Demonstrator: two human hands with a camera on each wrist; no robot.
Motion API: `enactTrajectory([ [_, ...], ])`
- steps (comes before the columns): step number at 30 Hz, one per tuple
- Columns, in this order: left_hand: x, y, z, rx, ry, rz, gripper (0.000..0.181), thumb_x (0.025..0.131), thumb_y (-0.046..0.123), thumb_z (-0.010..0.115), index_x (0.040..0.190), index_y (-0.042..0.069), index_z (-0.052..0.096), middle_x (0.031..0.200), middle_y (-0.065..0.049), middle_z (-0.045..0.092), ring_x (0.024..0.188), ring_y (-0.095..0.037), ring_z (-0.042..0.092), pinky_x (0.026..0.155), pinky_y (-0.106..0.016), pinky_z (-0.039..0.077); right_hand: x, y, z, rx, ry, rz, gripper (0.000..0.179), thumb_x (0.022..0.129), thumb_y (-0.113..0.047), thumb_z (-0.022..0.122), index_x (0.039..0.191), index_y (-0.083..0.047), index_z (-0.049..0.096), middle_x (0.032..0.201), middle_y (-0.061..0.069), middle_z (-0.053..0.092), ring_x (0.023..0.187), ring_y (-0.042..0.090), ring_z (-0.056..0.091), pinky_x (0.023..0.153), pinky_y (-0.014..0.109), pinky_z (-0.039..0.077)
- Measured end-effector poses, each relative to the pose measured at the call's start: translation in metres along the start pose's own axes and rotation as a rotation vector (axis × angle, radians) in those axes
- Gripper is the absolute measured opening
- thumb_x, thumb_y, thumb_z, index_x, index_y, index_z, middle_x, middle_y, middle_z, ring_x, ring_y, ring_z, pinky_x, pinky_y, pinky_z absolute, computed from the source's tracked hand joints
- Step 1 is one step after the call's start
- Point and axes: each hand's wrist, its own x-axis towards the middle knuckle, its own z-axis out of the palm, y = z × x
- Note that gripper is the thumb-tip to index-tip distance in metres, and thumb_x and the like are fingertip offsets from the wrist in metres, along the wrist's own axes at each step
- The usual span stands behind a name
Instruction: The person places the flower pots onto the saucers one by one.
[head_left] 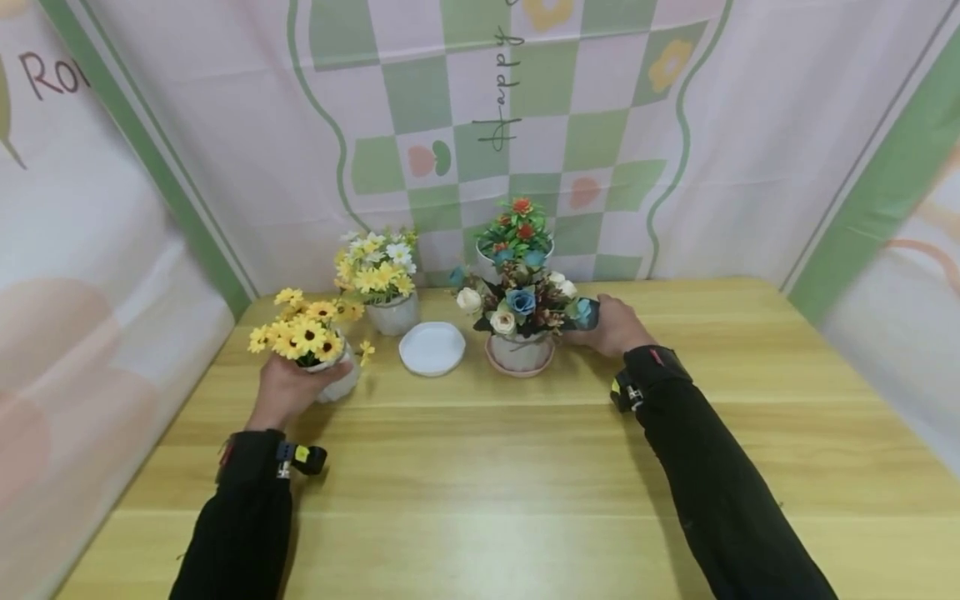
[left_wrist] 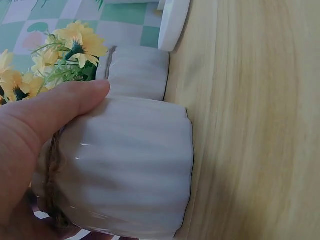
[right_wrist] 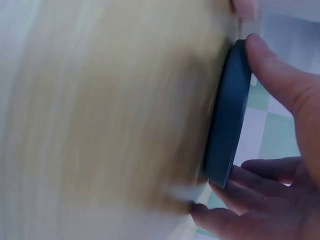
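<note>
My left hand (head_left: 294, 390) is wrapped round a white ribbed pot (left_wrist: 132, 167) of yellow dark-centred flowers (head_left: 303, 332), with twine at its rim. The thumb lies along the pot's side; I cannot tell whether its base touches the table. At the right, my right hand (head_left: 617, 327) pinches a dark saucer (right_wrist: 227, 115) by its edges between thumb and fingers. That saucer is held just over the table, behind and right of a pot of blue and cream roses (head_left: 521, 302), whose blooms partly hide it. The rose pot stands on a pink saucer (head_left: 522, 372).
A white saucer (head_left: 432, 348) lies on the wooden table (head_left: 480, 483) between the pots. Behind it stands a pot of white and yellow daisies (head_left: 393, 315). A pot of red flowers (head_left: 517, 225) is at the back, partly hidden by the roses. Printed cloth (head_left: 480, 100) hangs behind.
</note>
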Motion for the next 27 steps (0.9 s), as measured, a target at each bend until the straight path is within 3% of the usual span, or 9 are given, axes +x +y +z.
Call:
enactTrajectory([
  [8, -0.002, 0.000, -0.001, 0.015, 0.000, -0.033, 0.103, 0.088, 0.036, 0.088, 0.167, 0.014, 0.025, 0.167, -0.019, 0.039, 0.156, -0.043, 0.036, 0.127, -0.064, 0.032, -0.003, -0.002, 0.000, -0.036, 0.006, -0.028, 0.082, 0.090, -0.042, 0.083, 0.138, 0.015, 0.049, 0.137, 0.037, 0.058, 0.131, 0.054, 0.054, 0.115, 0.063, 0.045],
  [13, -0.003, 0.002, -0.001, 0.026, -0.004, -0.019, 0.106, 0.088, 0.038, 0.087, 0.168, 0.014, 0.021, 0.168, -0.019, 0.037, 0.156, -0.043, 0.035, 0.128, -0.062, 0.032, -0.013, 0.002, -0.004, -0.043, -0.003, -0.064, 0.080, 0.090, -0.042, 0.084, 0.136, 0.014, 0.051, 0.131, 0.036, 0.061, 0.125, 0.053, 0.058, 0.109, 0.064, 0.049],
  [22, -0.003, 0.001, 0.000, -0.007, 0.001, 0.011, 0.104, 0.089, 0.033, 0.086, 0.168, 0.016, 0.021, 0.168, -0.018, 0.038, 0.157, -0.041, 0.035, 0.128, -0.062, 0.032, -0.033, 0.009, -0.006, -0.035, -0.041, -0.113, 0.077, 0.089, -0.042, 0.084, 0.136, 0.011, 0.054, 0.120, 0.027, 0.067, 0.107, 0.039, 0.064, 0.092, 0.050, 0.053],
  [27, -0.003, 0.001, -0.001, -0.011, 0.001, 0.020, 0.102, 0.090, 0.031, 0.086, 0.168, 0.016, 0.021, 0.168, -0.019, 0.038, 0.156, -0.042, 0.035, 0.128, -0.062, 0.032, -0.044, 0.011, -0.003, -0.039, -0.069, -0.125, 0.097, 0.090, -0.046, 0.083, 0.151, 0.015, 0.041, 0.133, 0.033, 0.062, 0.111, 0.040, 0.063, 0.092, 0.049, 0.054],
])
